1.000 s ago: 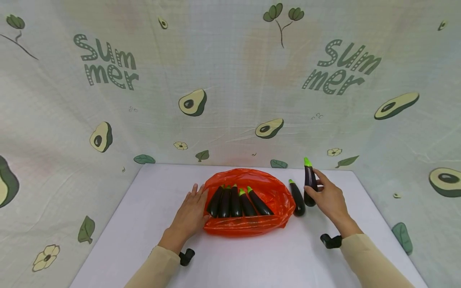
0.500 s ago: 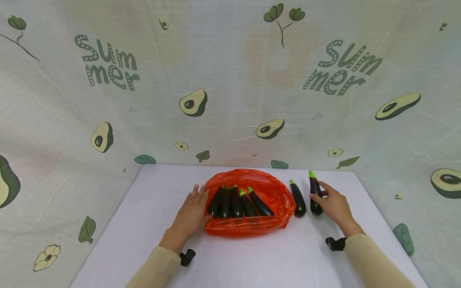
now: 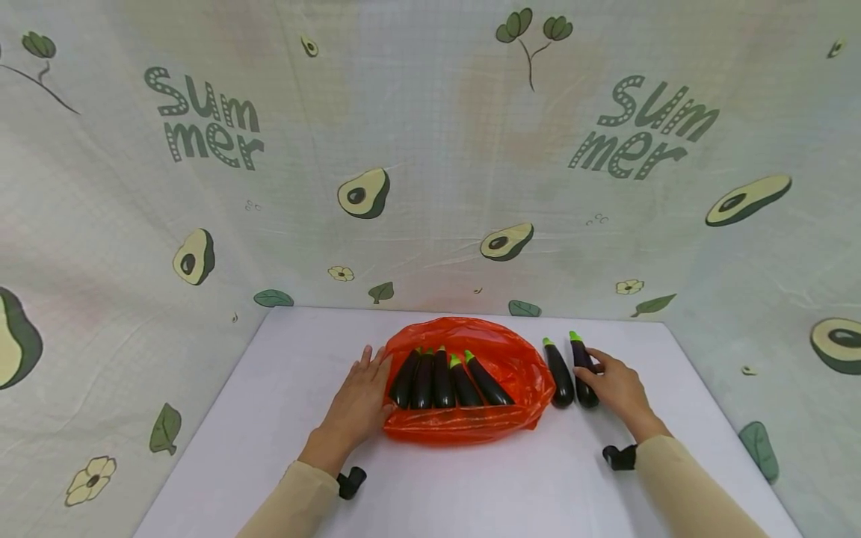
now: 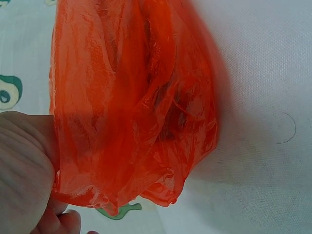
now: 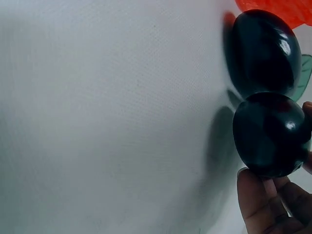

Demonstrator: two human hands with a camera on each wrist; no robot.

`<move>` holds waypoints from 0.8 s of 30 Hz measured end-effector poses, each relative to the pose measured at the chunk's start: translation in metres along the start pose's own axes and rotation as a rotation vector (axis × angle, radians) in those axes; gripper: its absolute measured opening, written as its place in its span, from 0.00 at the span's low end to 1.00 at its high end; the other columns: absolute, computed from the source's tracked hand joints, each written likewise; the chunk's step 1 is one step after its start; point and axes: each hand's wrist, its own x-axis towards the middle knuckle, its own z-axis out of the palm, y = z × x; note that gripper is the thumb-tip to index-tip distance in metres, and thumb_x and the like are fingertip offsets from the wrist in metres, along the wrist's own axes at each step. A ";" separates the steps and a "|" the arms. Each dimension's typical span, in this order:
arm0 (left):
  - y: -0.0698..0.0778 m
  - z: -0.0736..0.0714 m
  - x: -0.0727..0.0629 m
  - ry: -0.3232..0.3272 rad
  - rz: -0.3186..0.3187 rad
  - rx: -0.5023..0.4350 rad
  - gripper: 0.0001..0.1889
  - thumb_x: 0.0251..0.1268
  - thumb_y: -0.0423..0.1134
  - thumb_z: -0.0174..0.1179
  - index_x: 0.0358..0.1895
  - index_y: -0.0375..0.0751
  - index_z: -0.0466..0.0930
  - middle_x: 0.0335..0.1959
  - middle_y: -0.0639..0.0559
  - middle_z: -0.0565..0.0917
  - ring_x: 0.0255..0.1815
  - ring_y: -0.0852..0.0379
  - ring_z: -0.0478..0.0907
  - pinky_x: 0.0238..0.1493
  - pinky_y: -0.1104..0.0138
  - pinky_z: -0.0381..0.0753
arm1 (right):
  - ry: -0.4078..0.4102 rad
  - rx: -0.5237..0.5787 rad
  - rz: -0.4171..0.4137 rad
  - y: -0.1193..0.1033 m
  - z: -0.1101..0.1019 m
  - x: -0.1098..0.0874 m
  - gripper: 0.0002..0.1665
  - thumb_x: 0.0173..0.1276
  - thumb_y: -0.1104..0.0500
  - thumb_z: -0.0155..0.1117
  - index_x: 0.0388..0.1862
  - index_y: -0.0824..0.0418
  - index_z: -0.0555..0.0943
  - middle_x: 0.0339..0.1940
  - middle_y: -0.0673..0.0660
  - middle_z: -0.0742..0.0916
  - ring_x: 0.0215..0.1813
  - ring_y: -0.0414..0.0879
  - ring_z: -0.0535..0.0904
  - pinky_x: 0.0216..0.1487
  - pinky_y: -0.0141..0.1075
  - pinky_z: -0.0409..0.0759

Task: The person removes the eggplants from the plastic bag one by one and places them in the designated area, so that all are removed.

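In the head view, a red plastic bag (image 3: 464, 430) lies wide-mouthed with several dark eggplants (image 3: 442, 381) side by side in it. My left hand (image 3: 358, 396) rests against the bag's left rim, fingers extended and thumb at the edge; the left wrist view shows crinkled bag plastic (image 4: 126, 107) beside it. Right of the bag, one eggplant (image 3: 559, 373) with a green cap lies on the table. Next to it, my right hand (image 3: 617, 385) holds another eggplant (image 5: 270, 134) between thumb and fingers, low over the table. Its rounded end faces the right wrist camera.
The white table (image 3: 464, 493) stretches in front of the bag and to both sides. A pale cloth (image 3: 430, 149) printed with avocados and leaves hangs behind and beside it. Black wrist cameras (image 3: 619, 456) sit below both hands.
My right hand has brought its eggplant down and, after a small swing right, back left beside the loose one. The left hand and the bag have stayed put.
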 end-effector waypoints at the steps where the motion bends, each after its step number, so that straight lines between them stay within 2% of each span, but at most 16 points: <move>1: 0.000 0.000 0.000 0.000 0.001 0.003 0.49 0.62 0.45 0.77 0.82 0.35 0.61 0.85 0.40 0.61 0.88 0.38 0.50 0.84 0.45 0.57 | -0.005 0.003 0.001 0.000 0.001 0.000 0.43 0.78 0.42 0.62 0.80 0.67 0.67 0.62 0.78 0.83 0.53 0.66 0.84 0.49 0.58 0.84; 13: 0.000 0.001 -0.001 -0.003 0.001 -0.006 0.49 0.62 0.45 0.77 0.82 0.34 0.61 0.84 0.39 0.61 0.88 0.37 0.50 0.84 0.44 0.57 | -0.008 -0.023 0.000 0.000 0.009 0.002 0.42 0.78 0.40 0.62 0.76 0.69 0.71 0.61 0.77 0.84 0.56 0.69 0.83 0.56 0.62 0.83; 24: 0.000 0.002 -0.001 -0.007 -0.006 -0.004 0.48 0.63 0.45 0.76 0.82 0.36 0.60 0.85 0.40 0.61 0.88 0.38 0.49 0.84 0.45 0.56 | -0.021 -0.016 0.012 0.003 0.013 0.003 0.45 0.78 0.35 0.59 0.76 0.70 0.71 0.62 0.78 0.83 0.60 0.72 0.82 0.59 0.66 0.81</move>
